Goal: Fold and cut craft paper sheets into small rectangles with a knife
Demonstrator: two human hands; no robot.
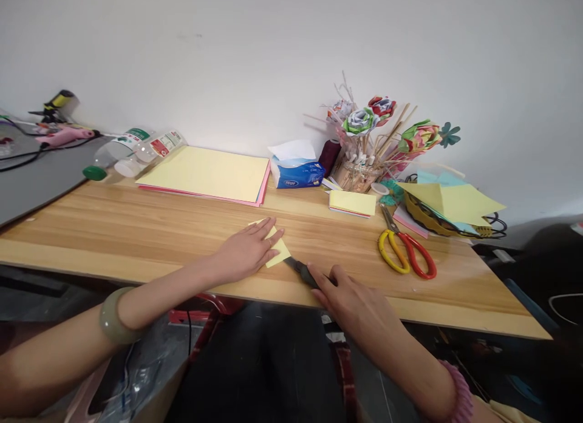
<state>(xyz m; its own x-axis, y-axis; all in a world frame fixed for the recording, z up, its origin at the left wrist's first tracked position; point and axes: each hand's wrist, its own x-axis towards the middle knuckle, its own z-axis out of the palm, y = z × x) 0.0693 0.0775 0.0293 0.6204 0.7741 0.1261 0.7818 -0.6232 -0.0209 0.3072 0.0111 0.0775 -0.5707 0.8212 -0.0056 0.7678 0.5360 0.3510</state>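
Observation:
My left hand (248, 248) lies flat with its fingers stretched out, pressing a small piece of yellow paper (279, 252) onto the wooden table (182, 219). Part of the paper is hidden under the fingers. In my right hand (348, 292) is a knife (303, 270) with a black handle, held low over the table near its front edge. The blade points left and its tip meets the right corner of the yellow paper. Whether the tip is inside a fold, I cannot tell.
Behind my hands are a stack of coloured sheets (204, 174), a blue tissue pack (298, 174) and a small paper stack (352, 203). Scissors (407, 250) with yellow and red handles lie right. Paper flowers (362, 121), a basket (421, 213) and plastic bottles (148, 153) stand or lie farther back.

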